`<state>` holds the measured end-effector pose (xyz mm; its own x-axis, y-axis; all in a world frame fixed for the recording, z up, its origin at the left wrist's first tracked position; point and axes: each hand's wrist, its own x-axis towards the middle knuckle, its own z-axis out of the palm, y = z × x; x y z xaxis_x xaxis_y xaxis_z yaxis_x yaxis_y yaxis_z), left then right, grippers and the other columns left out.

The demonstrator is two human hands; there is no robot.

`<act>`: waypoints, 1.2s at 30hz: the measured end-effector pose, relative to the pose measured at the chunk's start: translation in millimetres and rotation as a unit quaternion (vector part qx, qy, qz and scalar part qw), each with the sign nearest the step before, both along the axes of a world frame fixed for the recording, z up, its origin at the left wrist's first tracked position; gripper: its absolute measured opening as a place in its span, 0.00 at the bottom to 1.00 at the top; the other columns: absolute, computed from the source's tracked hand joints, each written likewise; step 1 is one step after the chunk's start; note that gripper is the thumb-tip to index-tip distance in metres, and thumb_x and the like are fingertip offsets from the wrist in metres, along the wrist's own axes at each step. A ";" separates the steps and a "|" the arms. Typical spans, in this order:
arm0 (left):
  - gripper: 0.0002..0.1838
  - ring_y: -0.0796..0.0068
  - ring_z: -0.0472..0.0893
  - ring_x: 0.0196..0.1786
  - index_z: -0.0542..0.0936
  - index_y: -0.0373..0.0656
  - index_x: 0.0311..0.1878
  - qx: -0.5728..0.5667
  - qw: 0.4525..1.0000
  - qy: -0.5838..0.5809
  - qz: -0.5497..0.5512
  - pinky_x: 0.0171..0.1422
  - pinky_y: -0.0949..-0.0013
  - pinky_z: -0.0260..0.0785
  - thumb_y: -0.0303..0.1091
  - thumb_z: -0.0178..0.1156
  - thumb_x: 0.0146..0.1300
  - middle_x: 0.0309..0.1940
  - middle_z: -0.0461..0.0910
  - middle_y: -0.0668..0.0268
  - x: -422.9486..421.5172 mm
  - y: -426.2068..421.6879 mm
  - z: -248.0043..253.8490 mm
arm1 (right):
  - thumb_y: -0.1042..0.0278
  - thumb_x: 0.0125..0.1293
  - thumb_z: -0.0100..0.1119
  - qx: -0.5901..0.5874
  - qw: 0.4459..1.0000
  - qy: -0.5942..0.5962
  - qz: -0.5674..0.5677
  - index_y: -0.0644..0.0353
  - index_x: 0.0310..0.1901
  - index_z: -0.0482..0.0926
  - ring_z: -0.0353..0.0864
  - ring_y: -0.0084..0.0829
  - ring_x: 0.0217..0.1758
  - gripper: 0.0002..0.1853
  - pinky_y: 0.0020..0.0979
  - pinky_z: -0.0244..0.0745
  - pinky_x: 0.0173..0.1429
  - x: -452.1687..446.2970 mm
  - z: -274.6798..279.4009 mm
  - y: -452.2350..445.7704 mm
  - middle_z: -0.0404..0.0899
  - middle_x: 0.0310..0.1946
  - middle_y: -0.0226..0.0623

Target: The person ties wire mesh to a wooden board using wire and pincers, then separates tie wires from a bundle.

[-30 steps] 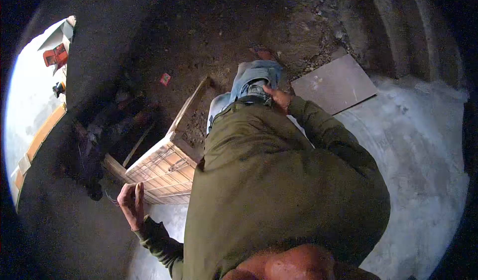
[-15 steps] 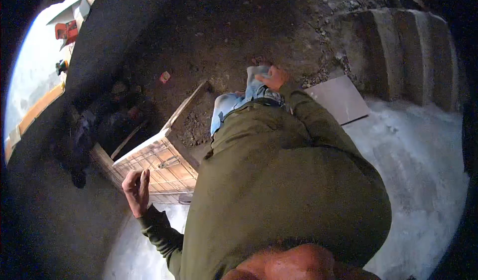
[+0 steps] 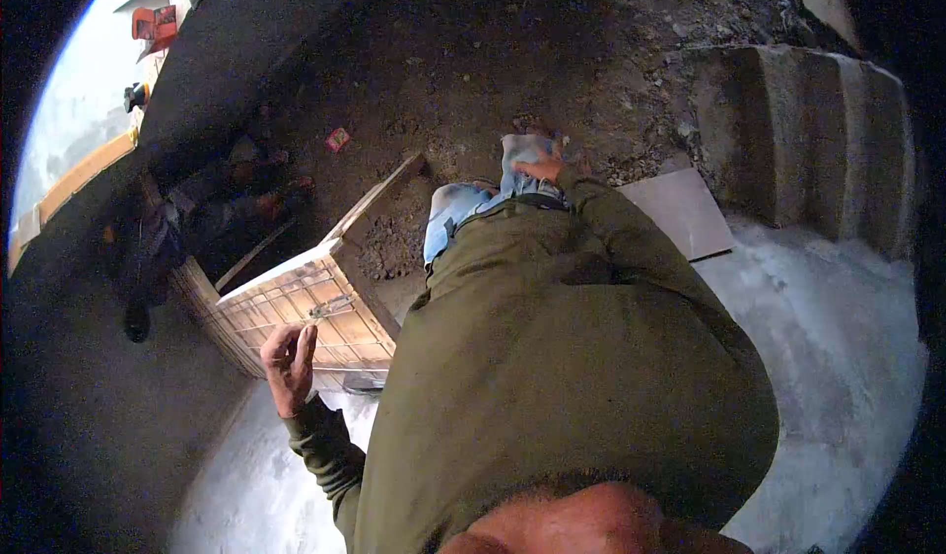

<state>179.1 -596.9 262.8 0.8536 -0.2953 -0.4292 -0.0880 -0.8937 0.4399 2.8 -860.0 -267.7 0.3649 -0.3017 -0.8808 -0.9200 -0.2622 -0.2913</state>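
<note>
My left hand point(image 3: 289, 365) is raised at the left, its fingers curled and drawn together with the thumb. Whether a small thing sits between the fingertips I cannot make out. Right behind it stands a pale wooden panel point(image 3: 286, 303) crossed by thin dark lines, with a small metal-looking piece point(image 3: 332, 307) on its face. My right hand point(image 3: 540, 168) lies on the knee of my blue jeans point(image 3: 453, 214), fingers stretched out over the cloth, and I see nothing held in it.
A flat grey square tile point(image 3: 680, 211) lies right of my legs. Concrete steps point(image 3: 813, 145) rise at the upper right. Loose dirt and rubble point(image 3: 389, 248) cover the ground, with a small red packet point(image 3: 338, 140) on it. Dark clutter point(image 3: 217, 199) lies left, beside a dark wall point(image 3: 79, 377).
The view has shifted slightly, so the surroundings sit a little differently in frame. My left hand has moved slightly right and stays curled; my right hand stays on the knee.
</note>
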 end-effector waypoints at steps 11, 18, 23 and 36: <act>0.04 0.84 0.71 0.28 0.79 0.33 0.31 -0.020 1.000 0.018 0.011 0.32 0.79 0.62 0.23 0.62 0.60 0.23 0.75 0.68 -6.0 18.3 -12.7 | 0.38 0.46 0.64 -0.378 0.904 -0.195 0.052 0.59 0.44 0.74 0.75 0.46 0.49 0.33 0.48 0.69 0.52 19.5 80.4 -9.6 0.74 0.46 0.45; 0.05 0.84 0.73 0.32 0.79 0.33 0.33 -0.046 0.998 -0.025 0.042 0.36 0.78 0.64 0.25 0.60 0.63 0.26 0.77 0.68 -6.1 35.6 -29.2 | 0.53 0.52 0.62 -0.305 0.903 -0.296 -0.058 0.61 0.22 0.75 0.75 0.43 0.22 0.18 0.43 0.68 0.28 83.0 109.3 -48.1 0.70 0.15 0.43; 0.05 0.86 0.73 0.35 0.78 0.33 0.36 -0.151 0.983 -0.001 0.105 0.39 0.80 0.65 0.26 0.58 0.65 0.29 0.78 0.71 -4.8 43.3 -58.2 | 0.60 0.52 0.60 -0.187 0.827 -0.516 -0.118 0.63 0.17 0.69 0.65 0.32 0.15 0.17 0.41 0.62 0.22 107.4 208.4 -56.8 0.63 0.12 0.47; 0.12 0.93 0.58 0.24 0.73 0.44 0.32 -0.379 0.899 0.022 0.220 0.25 0.83 0.49 0.39 0.52 0.71 0.21 0.63 0.81 20.5 -63.7 -111.8 | 0.49 0.52 0.67 0.166 0.787 -0.592 0.052 0.61 0.41 0.76 0.79 0.31 0.35 0.24 0.34 0.73 0.37 137.5 425.7 -33.0 0.78 0.36 0.44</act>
